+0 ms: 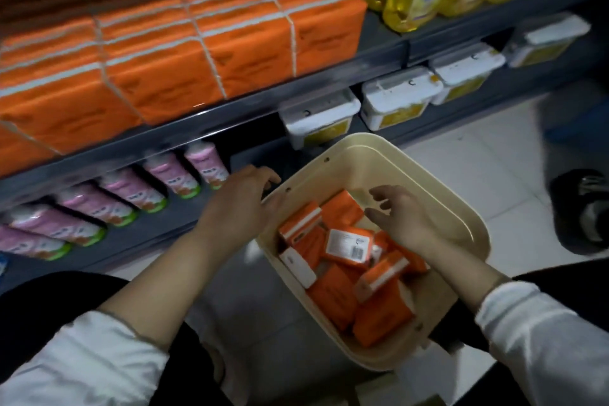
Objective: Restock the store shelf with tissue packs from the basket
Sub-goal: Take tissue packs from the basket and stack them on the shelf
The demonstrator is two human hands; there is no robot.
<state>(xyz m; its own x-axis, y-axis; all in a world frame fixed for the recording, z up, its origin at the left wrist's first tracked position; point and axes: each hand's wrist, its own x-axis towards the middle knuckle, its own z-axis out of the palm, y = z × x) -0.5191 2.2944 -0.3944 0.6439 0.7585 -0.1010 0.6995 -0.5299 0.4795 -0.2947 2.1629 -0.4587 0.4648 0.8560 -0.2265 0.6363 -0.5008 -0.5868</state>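
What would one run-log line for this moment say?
step: picking | left hand: at basket rim, grip unclear | right hand: open above packs in basket | shelf: orange bundles stacked

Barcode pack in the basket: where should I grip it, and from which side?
Pinch the barcode pack across its two long edges, coming straight down from above with the right hand. It lies nearly flat, label up, on top of the other packs, and the basket walls close off the sides.

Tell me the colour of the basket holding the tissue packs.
Cream, a pale beige basket, clearest in the head view.
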